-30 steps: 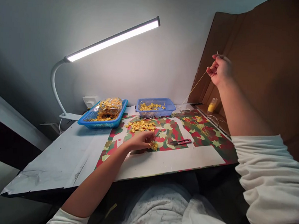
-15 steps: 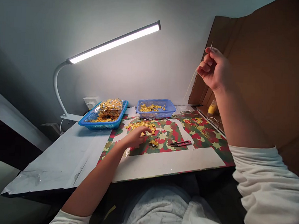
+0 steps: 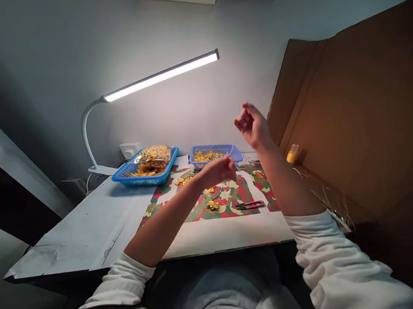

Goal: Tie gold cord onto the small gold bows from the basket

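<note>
My right hand is raised above the table, its thumb and forefinger closed on a thin needle that points up. Below it, my left hand is held over the patterned mat, fingers pinched together. A pale thread shows at the left fingertips, running up toward my right hand. Under the left hand lie gold ribbon bows, partly hidden by my forearm. Nearer me is a gold bow with a silvery bead, beside a thin curved cord. Pink-handled thread snips rest to the right.
A blue basket with gold pieces and a clear bag stands left. Behind my left hand is a periwinkle basket of gold bows. A lamp reaches overhead. Cardboard and a yellow-filled bottle are at the right.
My right hand has come down and left with the needle. My left hand has risen from the gold bows toward it, and its fingers have closed on the thread.
</note>
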The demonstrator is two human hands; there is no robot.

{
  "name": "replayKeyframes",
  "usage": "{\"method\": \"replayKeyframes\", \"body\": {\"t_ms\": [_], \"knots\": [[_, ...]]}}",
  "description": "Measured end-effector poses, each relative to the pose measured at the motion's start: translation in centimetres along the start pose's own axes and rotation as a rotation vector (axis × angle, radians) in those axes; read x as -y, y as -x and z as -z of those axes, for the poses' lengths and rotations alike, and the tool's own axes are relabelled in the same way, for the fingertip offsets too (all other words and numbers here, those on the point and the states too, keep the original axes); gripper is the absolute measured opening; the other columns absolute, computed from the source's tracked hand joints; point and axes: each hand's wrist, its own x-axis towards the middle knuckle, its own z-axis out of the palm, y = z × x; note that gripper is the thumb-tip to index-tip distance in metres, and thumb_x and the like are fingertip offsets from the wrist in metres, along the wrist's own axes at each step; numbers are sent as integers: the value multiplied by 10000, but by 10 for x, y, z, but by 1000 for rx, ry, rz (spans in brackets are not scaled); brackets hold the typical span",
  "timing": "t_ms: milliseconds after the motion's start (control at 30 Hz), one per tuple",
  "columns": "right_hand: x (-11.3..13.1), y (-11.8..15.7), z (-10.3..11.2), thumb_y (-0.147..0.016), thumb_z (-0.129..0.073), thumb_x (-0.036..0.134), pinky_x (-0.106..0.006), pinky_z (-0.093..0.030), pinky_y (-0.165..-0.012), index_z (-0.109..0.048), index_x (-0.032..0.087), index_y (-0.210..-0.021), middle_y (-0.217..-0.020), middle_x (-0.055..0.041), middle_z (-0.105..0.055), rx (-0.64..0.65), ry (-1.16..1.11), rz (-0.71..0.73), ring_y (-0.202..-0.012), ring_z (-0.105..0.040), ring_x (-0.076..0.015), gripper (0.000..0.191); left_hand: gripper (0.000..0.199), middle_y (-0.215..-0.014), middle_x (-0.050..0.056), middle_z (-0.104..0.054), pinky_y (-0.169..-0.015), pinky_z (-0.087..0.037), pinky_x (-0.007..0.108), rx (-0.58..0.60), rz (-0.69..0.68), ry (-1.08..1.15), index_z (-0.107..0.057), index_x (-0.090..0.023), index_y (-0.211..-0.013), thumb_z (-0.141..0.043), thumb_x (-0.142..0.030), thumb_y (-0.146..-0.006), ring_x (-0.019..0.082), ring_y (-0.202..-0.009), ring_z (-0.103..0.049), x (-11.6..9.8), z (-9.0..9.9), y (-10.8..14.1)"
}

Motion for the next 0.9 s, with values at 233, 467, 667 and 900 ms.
{"method": "replayKeyframes", "body": {"t_ms": [233,467,667,900], "knots": [[-75,68,46,-711,-654,395,-211,-337,-445,-563,176,-656,-474,71,-382,159,258,-378,-440,-354,-64,244,342,-785,31,-613,-757,-507,276,-665,-269,196,-421,-201,-656,-447,-417,-921,130,-813,-610,17,63,19],[-67,99,22,-685,-692,436,-222,-310,-477,-625,164,-709,-531,26,-534,463,119,-435,-490,-446,-82,282,221,-1099,84,-683,-848,-496,307,-596,-85,74,-628,-165,-807,-615,-386,-805,192,-999,-651,59,38,22],[-80,96,1,-708,-678,502,-225,-296,-476,-624,183,-791,-618,-7,-650,236,112,-311,-483,-395,-78,334,283,-1054,92,-721,-985,-431,390,-143,41,-209,-714,-177,-798,-624,-444,-766,266,-1114,-605,58,2,37],[-124,98,19,-749,-608,382,-246,-394,-575,-606,185,-711,-677,-22,-664,32,429,-438,-624,-510,-130,201,281,-1047,104,-721,-973,-423,373,-81,128,35,-583,-180,-675,-642,-451,-723,247,-1080,-629,61,15,35]]}}
